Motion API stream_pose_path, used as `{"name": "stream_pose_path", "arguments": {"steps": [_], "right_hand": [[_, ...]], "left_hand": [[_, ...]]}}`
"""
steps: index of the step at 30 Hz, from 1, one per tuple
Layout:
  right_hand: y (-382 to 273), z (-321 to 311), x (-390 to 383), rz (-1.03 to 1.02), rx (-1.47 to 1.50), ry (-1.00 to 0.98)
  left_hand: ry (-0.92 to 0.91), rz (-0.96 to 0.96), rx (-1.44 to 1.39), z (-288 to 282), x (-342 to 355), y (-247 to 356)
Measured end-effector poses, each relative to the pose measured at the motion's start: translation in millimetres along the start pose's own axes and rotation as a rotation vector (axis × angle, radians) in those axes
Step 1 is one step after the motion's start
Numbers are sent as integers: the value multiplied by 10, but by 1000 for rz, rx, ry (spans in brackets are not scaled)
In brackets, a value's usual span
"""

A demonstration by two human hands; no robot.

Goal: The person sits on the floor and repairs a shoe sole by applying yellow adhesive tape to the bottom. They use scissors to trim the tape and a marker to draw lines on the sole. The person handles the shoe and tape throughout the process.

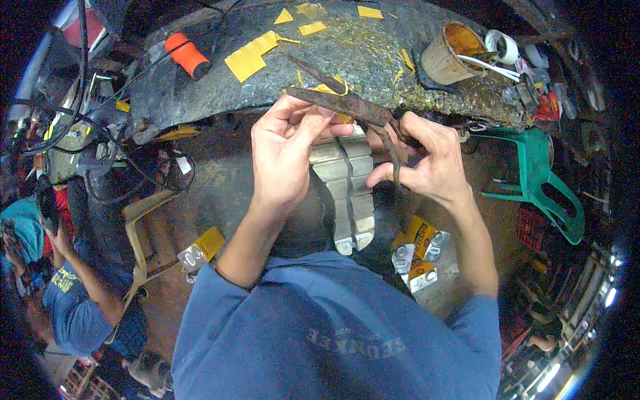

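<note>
Rust-brown metal, dull and worn, makes up the scissors (353,107), held in front of the body by the near edge of a bench, their long pointed blades parted and aimed leftward. At their handle end is the right hand (430,157), its fingers curled round one side and its thumb apart at the other; how the rear fingers sit cannot be told. At their blades, the left hand (287,143) pinches a small yellow piece (335,85) between thumb and forefinger, the fingertips partly hidden by the lower blade, which also covers the piece's middle, so its full outline is hard to make out. Just below the scissors shows a silver-grey ribbed block (360,190) with a dark lengthwise line, its upper end masked by the hands. Farther below them, to the right, lie yellow-and-silver packs (420,243), partly cut off by the right forearm. Beyond the scissors, the dark, stained bench (380,40) bears a textured yellow sheet (252,57) with a stepped edge. To their upper left lies an orange object (187,55) with a dark band; to their upper right stands a grimy bucket (440,60), its brown contents unclear. Well to their right is a green plastic chair (532,170).
</note>
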State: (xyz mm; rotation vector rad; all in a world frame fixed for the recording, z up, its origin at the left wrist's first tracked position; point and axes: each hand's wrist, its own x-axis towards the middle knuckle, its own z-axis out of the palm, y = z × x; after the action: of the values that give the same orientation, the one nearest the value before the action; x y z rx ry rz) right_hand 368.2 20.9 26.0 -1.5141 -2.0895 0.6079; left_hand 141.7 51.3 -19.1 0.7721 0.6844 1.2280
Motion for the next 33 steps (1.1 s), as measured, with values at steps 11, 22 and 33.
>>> {"name": "stream_pose_path", "arguments": {"steps": [11, 22, 33], "right_hand": [[57, 25, 13, -11, -10, 30], [44, 35, 74, -17, 9, 5], [77, 36, 106, -52, -42, 12]], "left_hand": [[-19, 11, -3, -21, 30, -32], [17, -52, 15, -40, 43, -22], [18, -82, -43, -64, 92, -8]]}}
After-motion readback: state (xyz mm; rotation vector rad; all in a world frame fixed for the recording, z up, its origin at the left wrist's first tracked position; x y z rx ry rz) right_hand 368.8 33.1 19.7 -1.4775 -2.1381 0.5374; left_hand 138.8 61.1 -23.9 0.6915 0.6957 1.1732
